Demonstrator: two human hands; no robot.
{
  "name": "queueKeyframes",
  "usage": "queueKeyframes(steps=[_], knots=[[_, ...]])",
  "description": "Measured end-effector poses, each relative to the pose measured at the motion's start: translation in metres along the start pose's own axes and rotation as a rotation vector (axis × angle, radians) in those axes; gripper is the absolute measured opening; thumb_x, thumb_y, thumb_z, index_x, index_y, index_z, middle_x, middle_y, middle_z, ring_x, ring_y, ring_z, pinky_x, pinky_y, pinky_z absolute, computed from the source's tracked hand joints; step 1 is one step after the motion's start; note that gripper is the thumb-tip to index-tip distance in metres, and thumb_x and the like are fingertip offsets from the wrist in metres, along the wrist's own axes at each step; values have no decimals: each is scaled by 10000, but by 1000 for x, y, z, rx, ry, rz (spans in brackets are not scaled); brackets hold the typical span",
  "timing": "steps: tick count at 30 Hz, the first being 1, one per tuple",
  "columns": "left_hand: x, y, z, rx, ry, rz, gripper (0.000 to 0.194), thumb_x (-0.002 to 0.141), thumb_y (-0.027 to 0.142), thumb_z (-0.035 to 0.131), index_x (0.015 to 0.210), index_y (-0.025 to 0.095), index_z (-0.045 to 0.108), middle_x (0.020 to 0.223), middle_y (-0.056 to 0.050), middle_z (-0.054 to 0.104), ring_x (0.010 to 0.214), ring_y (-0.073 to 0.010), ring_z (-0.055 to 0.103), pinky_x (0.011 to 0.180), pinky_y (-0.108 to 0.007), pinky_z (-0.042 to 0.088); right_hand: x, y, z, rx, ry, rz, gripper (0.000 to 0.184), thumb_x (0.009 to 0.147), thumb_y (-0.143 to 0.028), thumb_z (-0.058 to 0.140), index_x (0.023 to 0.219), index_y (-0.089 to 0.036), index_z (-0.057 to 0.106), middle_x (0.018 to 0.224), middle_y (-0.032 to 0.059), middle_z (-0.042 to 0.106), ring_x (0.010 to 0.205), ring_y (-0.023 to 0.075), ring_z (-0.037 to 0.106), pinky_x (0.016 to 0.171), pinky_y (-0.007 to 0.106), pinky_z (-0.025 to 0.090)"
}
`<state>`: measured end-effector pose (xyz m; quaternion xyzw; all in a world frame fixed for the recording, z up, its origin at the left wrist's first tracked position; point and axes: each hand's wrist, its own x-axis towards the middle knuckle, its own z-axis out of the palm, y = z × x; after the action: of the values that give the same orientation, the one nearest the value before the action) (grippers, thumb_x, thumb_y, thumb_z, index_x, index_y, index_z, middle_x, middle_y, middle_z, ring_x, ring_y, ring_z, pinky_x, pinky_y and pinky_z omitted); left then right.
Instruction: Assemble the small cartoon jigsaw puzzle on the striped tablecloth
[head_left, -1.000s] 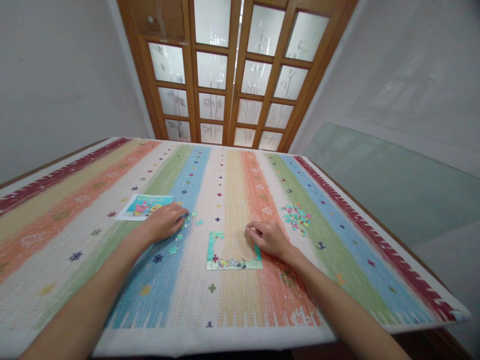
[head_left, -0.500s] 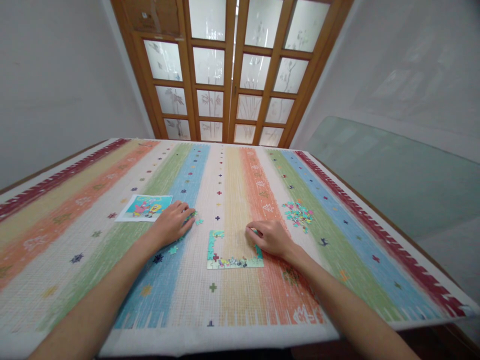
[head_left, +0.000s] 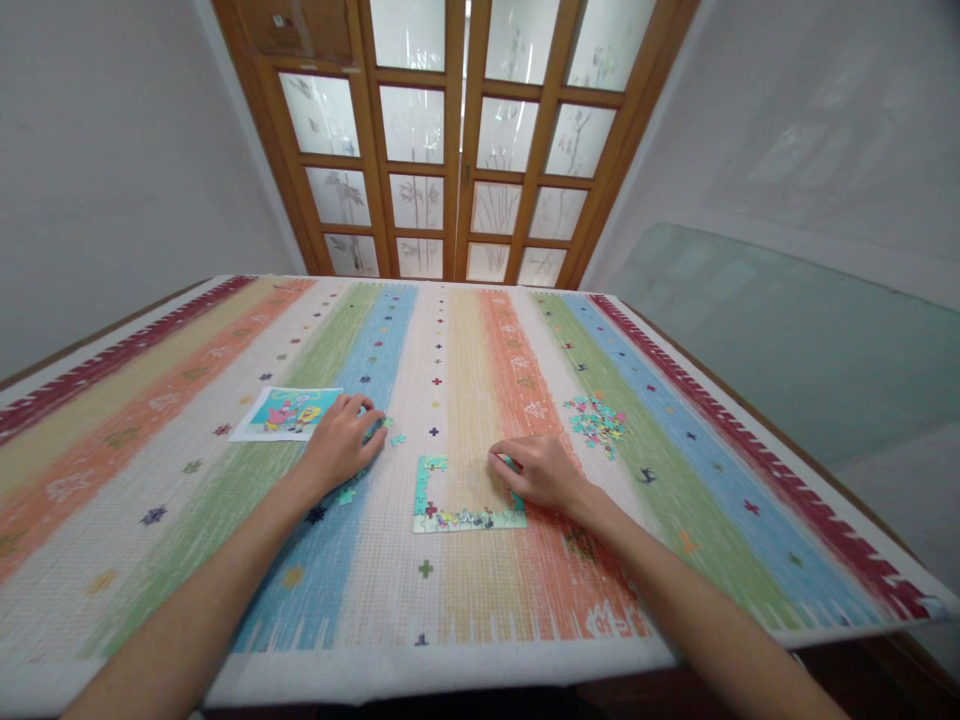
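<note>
A partly built jigsaw frame (head_left: 457, 516) lies in the middle of the striped tablecloth (head_left: 172, 420), with its left side, bottom edge and part of its right side joined. My right hand (head_left: 536, 470) rests at the frame's right side, fingers curled and pinched on a small teal piece. My left hand (head_left: 341, 440) lies over a few loose teal pieces (head_left: 396, 438) to the left of the frame, fingers bent down onto them. Whether it grips one is hidden.
A cartoon reference picture (head_left: 287, 412) lies left of my left hand. A heap of loose puzzle pieces (head_left: 596, 420) sits to the right on the green stripe. Wooden glass-paned doors (head_left: 450, 140) stand behind the table. A glass sheet (head_left: 787, 350) leans at the right.
My left hand has curled its fingers in over the loose pieces after stretching forward. My right hand has stayed at the frame's right side. The view has tilted slightly.
</note>
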<state>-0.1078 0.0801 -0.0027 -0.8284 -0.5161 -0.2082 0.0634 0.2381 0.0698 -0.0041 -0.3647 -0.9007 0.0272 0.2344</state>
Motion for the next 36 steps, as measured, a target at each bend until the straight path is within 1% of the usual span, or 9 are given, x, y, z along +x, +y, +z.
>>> queueKeyframes(steps=[7, 15, 19, 22, 24, 27, 29, 32, 36], knots=[[0, 0, 4, -29, -4, -26, 269, 949, 340, 491, 1007, 185, 703, 1045, -129, 604, 1020, -321, 534, 957, -498, 475, 0, 0, 0, -4, -14, -13, 343, 976, -290, 440, 874, -176, 746, 644, 46, 691, 546, 133, 552, 553, 277, 315], [1, 1, 6, -72, -8, -11, 203, 953, 287, 487, 945, 187, 664, 993, -105, 607, 1006, -300, 548, 948, -468, 476, -1, -1, 1, -3, 16, -38, 338, 980, -285, 447, 865, -162, 740, 693, 60, 730, 553, 127, 577, 552, 268, 320], [2, 2, 8, -94, -8, 5, 218, 952, 220, 447, 965, 184, 662, 987, -105, 625, 986, -294, 560, 937, -467, 479, -1, 1, 2, 10, 48, -86, 310, 979, -264, 463, 855, -162, 729, 667, 53, 712, 538, 122, 559, 547, 266, 314], [2, 1, 5, -93, 6, 3, 279, 924, 139, 405, 1014, 175, 666, 1017, -120, 636, 988, -300, 553, 937, -480, 476, 0, 2, 1, 4, 63, -96, 316, 982, -259, 456, 834, -165, 719, 641, 44, 695, 526, 123, 550, 546, 274, 311], [2, -1, 2, -85, 26, -7, 284, 906, 141, 416, 1034, 161, 670, 1039, -138, 632, 1003, -317, 542, 944, -499, 470, 0, 2, 0, -2, 63, -93, 320, 984, -264, 454, 827, -168, 716, 628, 36, 687, 521, 123, 546, 547, 277, 315], [2, -8, -5, -57, 27, 5, 260, 883, 193, 479, 1038, 157, 684, 1044, -141, 629, 1012, -333, 534, 951, -509, 465, 0, 2, -1, -7, 60, -83, 315, 981, -272, 461, 823, -173, 715, 625, 29, 681, 521, 123, 540, 550, 279, 321], [2, -16, -10, -40, -11, 47, 276, 852, 163, 485, 1025, 168, 700, 1029, -127, 636, 987, -322, 539, 944, -495, 467, 0, 2, -2, -7, 66, -86, 312, 979, -267, 463, 822, -172, 715, 627, 31, 679, 520, 123, 537, 548, 280, 321], [1, -32, -15, -73, -90, 115, 360, 831, 74, 435, 996, 206, 726, 1049, -94, 650, 979, -285, 545, 949, -454, 459, 0, 2, -2, -1, 74, -96, 307, 980, -256, 461, 825, -171, 712, 622, 32, 671, 519, 122, 535, 548, 283, 322], [0, -46, -15, -140, -154, 124, 385, 859, 80, 459, 1034, 259, 751, 1083, -69, 656, 1012, -270, 549, 946, -434, 445, 0, 2, -2, -10, 59, -96, 310, 984, -259, 453, 827, -177, 707, 620, 31, 667, 520, 125, 531, 548, 290, 318]])
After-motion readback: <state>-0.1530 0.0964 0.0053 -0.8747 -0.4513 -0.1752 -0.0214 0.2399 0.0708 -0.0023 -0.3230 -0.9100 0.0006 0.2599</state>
